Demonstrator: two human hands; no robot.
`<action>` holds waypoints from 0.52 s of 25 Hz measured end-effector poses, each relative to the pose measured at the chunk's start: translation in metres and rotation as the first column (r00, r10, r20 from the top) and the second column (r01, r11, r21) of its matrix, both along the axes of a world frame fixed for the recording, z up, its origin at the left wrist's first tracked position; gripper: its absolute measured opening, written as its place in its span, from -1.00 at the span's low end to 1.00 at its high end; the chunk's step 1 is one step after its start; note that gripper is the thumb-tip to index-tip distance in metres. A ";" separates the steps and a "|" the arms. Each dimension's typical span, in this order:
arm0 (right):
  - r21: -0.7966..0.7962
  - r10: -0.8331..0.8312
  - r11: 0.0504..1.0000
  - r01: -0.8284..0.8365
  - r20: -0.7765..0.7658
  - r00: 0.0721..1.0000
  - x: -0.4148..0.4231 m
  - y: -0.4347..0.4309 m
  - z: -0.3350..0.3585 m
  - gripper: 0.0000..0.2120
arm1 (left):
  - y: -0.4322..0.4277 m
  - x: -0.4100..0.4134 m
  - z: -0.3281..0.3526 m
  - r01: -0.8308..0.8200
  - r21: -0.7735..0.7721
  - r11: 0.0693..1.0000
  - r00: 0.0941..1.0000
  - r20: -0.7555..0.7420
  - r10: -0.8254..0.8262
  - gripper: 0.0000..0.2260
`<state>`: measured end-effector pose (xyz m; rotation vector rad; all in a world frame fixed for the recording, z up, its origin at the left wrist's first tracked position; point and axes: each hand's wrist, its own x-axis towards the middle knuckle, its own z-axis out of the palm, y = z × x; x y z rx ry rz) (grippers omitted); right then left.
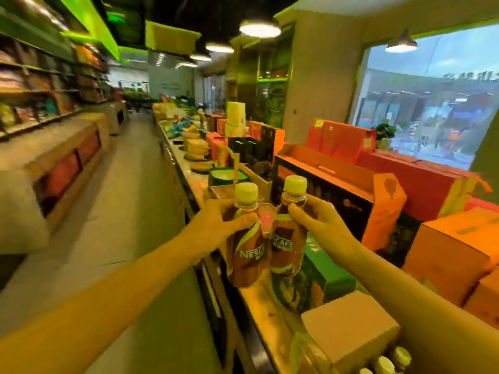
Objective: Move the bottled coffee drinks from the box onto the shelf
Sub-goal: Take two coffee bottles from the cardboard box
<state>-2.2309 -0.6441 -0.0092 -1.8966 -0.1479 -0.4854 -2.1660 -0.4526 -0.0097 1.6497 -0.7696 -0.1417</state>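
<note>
My left hand (216, 225) grips a brown coffee bottle (247, 255) with a pale yellow cap by its shoulder. My right hand (318, 225) grips a second coffee bottle (287, 252) of the same kind by its neck. Both bottles are held upright and side by side in the air, above the front edge of the display counter (259, 300). At the bottom right the open cardboard box (351, 327) shows several more yellow bottle caps (383, 364) inside it.
Orange, red and black gift boxes (324, 179) crowd the counter behind the bottles. Green packs (324, 276) lie just below my hands. An aisle (121, 211) runs on the left, with stocked wall shelves (40, 85) beyond it. A large window (432, 103) is at the right.
</note>
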 end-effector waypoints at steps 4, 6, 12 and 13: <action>-0.018 0.235 0.972 -0.235 -0.002 0.972 0.058 0.119 0.011 -0.86 | 0.133 0.005 0.005 -0.295 -0.015 0.955 0.955 -0.017 0.295 -0.87; -0.005 0.336 0.942 -0.336 0.004 0.942 0.081 0.184 0.016 -0.85 | 0.195 0.002 0.012 -0.414 -0.014 0.910 0.910 -0.040 0.413 -0.88; -0.022 0.682 0.731 -0.682 -0.023 0.731 0.128 0.430 0.035 -0.84 | 0.416 -0.015 0.028 -0.729 -0.007 0.685 0.684 -0.034 0.728 -0.86; -0.021 0.732 0.680 -0.733 -0.025 0.681 0.132 0.477 0.037 -0.83 | 0.458 -0.020 0.031 -0.766 -0.006 0.643 0.643 -0.019 0.766 -0.86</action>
